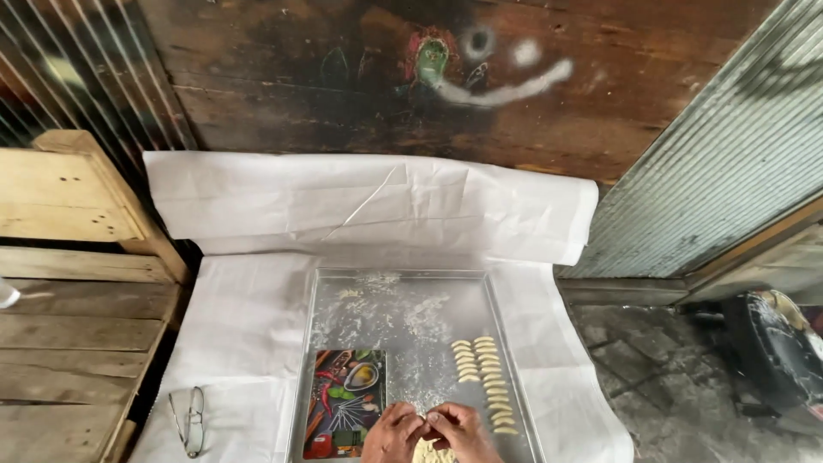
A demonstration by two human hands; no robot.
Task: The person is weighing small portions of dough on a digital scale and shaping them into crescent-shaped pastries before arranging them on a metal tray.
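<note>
A floured metal tray (403, 300) lies on white paper (257, 317). At its near edge my left hand (392, 433) and my right hand (459, 431) meet, fingertips pinched together on a small piece of dough (423, 418). More pale dough (431, 454) shows just under the hands. Two rows of several small shaped dough pieces (484, 377) lie on the tray to the right of my hands. A colourful cutting board printed with vegetables and spices (345, 403) rests on the tray's left part, beside my left hand.
A pair of glasses (190, 420) lies on the paper at the left. Wooden planks and a crate (69, 283) stand further left. A dark wooden wall (386, 86) is behind. A corrugated metal sheet (720, 163) and a dark round pan (776, 347) are at the right.
</note>
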